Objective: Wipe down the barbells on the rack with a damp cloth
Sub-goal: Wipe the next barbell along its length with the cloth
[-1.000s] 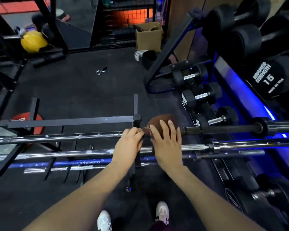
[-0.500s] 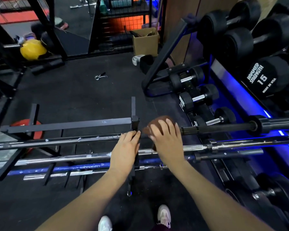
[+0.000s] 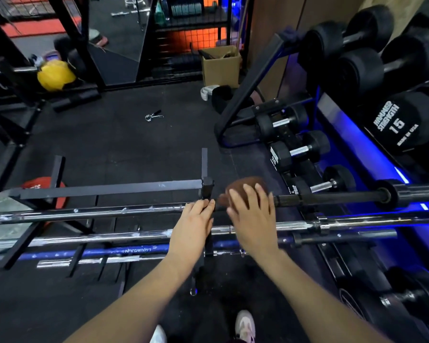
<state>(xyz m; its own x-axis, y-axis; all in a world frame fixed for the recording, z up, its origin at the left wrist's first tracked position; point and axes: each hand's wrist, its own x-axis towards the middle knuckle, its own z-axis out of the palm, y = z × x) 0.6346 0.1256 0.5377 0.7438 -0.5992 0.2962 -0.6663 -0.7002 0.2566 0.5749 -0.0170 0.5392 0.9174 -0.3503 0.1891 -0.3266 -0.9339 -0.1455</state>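
Barbells lie side by side across the low black rack (image 3: 109, 188) in front of me, running from left to right. At the far left a red plate (image 3: 41, 184) sits on the floor behind the rack, and a yellow ball (image 3: 55, 74) rests further back. The top barbell (image 3: 97, 211) is scuffed chrome on its left half and dark on its right half, ending in a collar and sleeve near the blue light. Below it lie a chrome barbell (image 3: 124, 237) and then a blue barbell (image 3: 104, 252) with white lettering (upside down from where I stand).

My left hand (image 3: 190, 230) rests on the top barbell just beside the rack's upright post (image 3: 206, 188), fingers curled over the shaft. Just to its right, my right hand (image 3: 253, 214) presses the brown cloth (image 3: 245, 185) onto the same bar, fingers spread and slightly bent over the bunched fabric.

Further right, small dumbbells (image 3: 299, 151) sit in a row on the floor, and big black dumbbells (image 3: 404, 122) fill the shelves above them. My white shoes (image 3: 245, 325) show at the bottom edge.
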